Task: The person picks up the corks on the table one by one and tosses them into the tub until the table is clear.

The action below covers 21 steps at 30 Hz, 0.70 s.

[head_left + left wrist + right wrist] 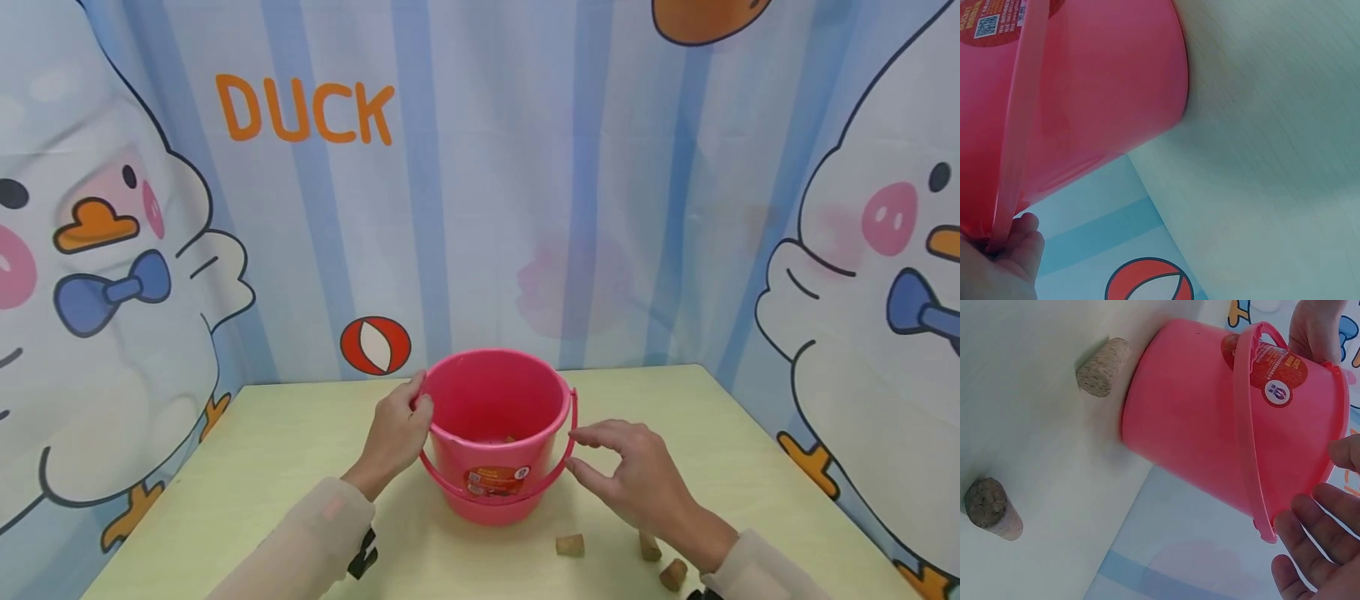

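My left hand (397, 423) holds the bucket (480, 457) by its rim (491, 446), with the fingers curled round it. My right hand (633, 471) is at the other side, thumb and fingers apart. It is right by the handle (1244, 412), but I can't tell if it touches. The handle hangs down across the front. The bucket looks upright and stands on the desk (315, 433) in front of me. A tan bit (510, 439) shows inside, too small to name. On the desk, one cork (570, 546) is near the bucket, and two more corks (649, 547) (673, 575) are near my right hand. A striped cloth (495, 167) hangs behind. I think this step is getting hold of the bucket. Next, my right hand likely needs to close on the rim or handle while my left holds it steady.
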### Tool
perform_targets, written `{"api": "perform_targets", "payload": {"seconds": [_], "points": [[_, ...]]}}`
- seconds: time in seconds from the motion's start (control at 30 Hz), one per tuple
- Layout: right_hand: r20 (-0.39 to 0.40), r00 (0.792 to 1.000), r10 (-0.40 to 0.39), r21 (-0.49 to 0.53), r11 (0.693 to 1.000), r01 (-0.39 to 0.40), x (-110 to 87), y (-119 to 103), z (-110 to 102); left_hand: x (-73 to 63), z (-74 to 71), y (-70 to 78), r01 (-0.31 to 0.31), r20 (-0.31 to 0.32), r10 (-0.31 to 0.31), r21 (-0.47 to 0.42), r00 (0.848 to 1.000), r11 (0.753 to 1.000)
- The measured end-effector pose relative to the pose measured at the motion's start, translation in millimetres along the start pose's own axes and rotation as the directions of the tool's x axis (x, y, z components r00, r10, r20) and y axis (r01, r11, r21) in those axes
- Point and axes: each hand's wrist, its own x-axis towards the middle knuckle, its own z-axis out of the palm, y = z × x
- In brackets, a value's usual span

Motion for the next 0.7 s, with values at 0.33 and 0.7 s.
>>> {"api": "perform_targets", "payload": {"seconds": [0.33,0.7], "points": [[0.070,0.997,0.027,-0.027,0.999,-0.025,-2.8,1.0,3.0,-0.1,0.3,-0.1,-0.005,-0.003,0.005,-0.002,1.000,1.000],[0.198,0.980,0.032,-0.050,0.999,-0.022,-6.3,6.3,6.5,0.2,0.9,-0.9,0.000,-0.005,0.000,-0.006,1.000,1.000]]}}
